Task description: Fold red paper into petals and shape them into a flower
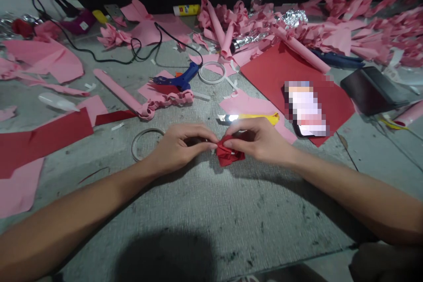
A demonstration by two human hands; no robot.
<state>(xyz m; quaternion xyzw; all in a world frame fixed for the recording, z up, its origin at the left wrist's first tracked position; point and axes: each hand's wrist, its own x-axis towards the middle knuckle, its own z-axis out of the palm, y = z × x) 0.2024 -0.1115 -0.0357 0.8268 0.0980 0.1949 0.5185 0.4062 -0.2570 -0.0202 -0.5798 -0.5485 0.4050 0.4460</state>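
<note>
Between my hands, just above the grey surface, is a small crumpled piece of red paper (230,155) folded into petal-like layers. My right hand (261,141) pinches its top between thumb and forefinger. At its left edge the thumb and fingertips of my left hand (181,143) are closed on the paper. A yellow craft knife (261,117) with a bright blade lies right behind my right fingers. Close behind my left hand rests a grey ring (135,145), partly covered by that hand.
A blue hot glue gun (181,80) with a black cord lies beyond my hands, beside a white ring (211,80). To the right, a phone (306,112) rests on a red sheet (264,75). Pink paper scraps and rolls (117,92) are spread around, with a glue stick (187,10) behind.
</note>
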